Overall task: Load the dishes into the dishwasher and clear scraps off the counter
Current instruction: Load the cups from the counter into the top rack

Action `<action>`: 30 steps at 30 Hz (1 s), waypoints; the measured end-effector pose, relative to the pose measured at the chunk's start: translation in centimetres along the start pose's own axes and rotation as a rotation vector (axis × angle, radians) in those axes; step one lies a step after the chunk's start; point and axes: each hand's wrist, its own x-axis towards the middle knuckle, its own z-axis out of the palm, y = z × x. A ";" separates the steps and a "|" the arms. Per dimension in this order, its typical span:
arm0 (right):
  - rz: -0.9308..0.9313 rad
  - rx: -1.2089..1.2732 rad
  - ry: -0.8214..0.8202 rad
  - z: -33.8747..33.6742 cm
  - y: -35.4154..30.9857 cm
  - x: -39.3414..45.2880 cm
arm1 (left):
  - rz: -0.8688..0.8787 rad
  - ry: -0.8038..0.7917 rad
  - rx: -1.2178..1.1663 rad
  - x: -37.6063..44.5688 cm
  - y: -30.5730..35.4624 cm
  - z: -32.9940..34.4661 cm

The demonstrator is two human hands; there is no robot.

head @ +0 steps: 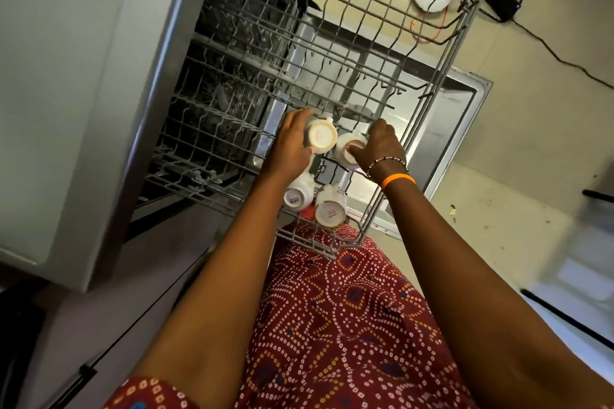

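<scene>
A person loads cups into the pulled-out upper rack point(428, 83) of an open dishwasher, both hands busy at once. The left hand point(292, 146) wraps its fingers round the side of an upturned white cup point(321, 135); the right hand point(378, 146) grips a second upturned cup point(345, 151) just beside it, the two cups nearly touching. Two more cups, one marked underneath point(298, 196) and its neighbour point(330, 209), already sit base-up in the row below the wrists, nearest the person.

The loading step appears well under way, with both held cups seemingly about to be seated on the wire. The next move likely calls for easing each one down between the prongs without knocking its neighbour.

Beyond the hands the rack is bare wire right out to its far rim, leaving ample room. To the left of the left hand lies the lower rack point(206, 129), inside the tub. The rack's front rim sits close against the person's patterned garment point(349, 309).
</scene>
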 end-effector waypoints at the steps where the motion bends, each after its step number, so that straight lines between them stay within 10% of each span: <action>1: -0.032 -0.001 0.016 -0.3 0.0 -0.3 | -0.039 0.048 -0.044 -0.7 0.1 -0.3; 13: -0.633 0.009 -0.199 3.2 -6.6 -10.5 | -0.278 0.611 -0.605 -16.2 -1.4 -1.4; 30: -1.239 -0.094 -0.603 15.5 -17.5 -38.5 | -0.491 1.352 -0.692 -47.5 -10.5 -5.7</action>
